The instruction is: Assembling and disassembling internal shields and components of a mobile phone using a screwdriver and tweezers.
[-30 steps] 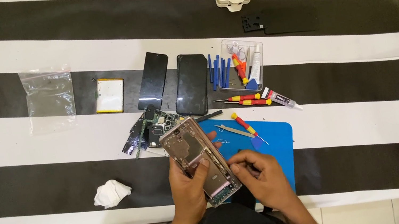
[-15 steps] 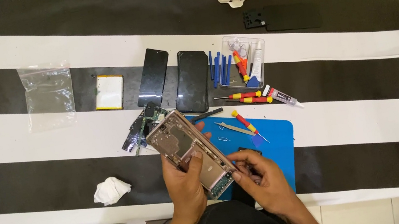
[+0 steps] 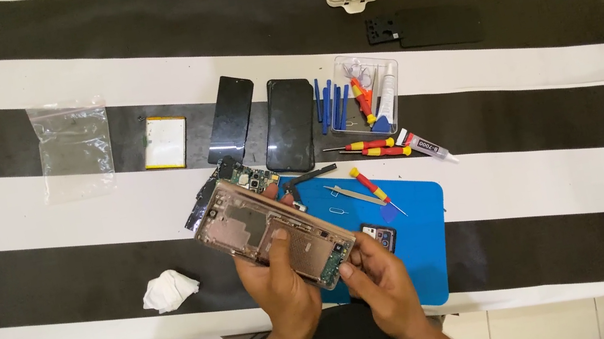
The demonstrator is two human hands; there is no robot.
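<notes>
Both hands hold open phone frame [image 3: 274,235]: left hand [image 3: 279,284] grips middle, right hand [image 3: 375,276] pinches 4 o'clock end. Back, battery [image 3: 166,141] already out; inside parts still in.

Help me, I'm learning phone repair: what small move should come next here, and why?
Probably lower the opened phone frame onto the blue mat. Both the left hand and right hand hold it in the air, and the red-handled screwdriver lies out of reach.
</notes>
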